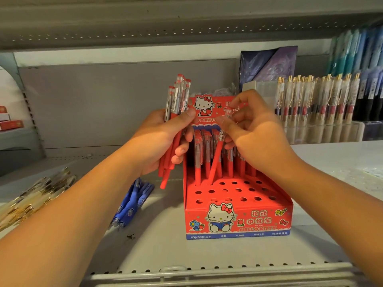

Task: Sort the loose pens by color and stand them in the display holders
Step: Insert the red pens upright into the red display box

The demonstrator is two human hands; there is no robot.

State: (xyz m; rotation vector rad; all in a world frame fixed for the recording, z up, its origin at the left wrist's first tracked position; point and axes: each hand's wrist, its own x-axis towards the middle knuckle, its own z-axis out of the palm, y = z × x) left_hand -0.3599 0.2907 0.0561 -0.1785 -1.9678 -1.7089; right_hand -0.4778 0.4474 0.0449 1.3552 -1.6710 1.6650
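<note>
A red cartoon-cat display holder [238,222] stands on the shelf, its stepped top pierced with holes. Several red pens stand in its back rows. My left hand [163,141] grips a bunch of red pens [177,100] upright, just left of the holder. My right hand [252,129] pinches one red pen [217,154] near its clear top; the pen leans, and its lower tip sits at a hole in the back left of the holder. Loose blue pens [132,201] lie on the shelf to the left of the holder.
A heap of clear gold-trimmed pens [35,197] lies at the far left. Clear holders with gold-clipped pens [317,100] line the right back of the shelf, with blue packages [267,67] behind. The shelf's front rail [207,272] runs along the bottom.
</note>
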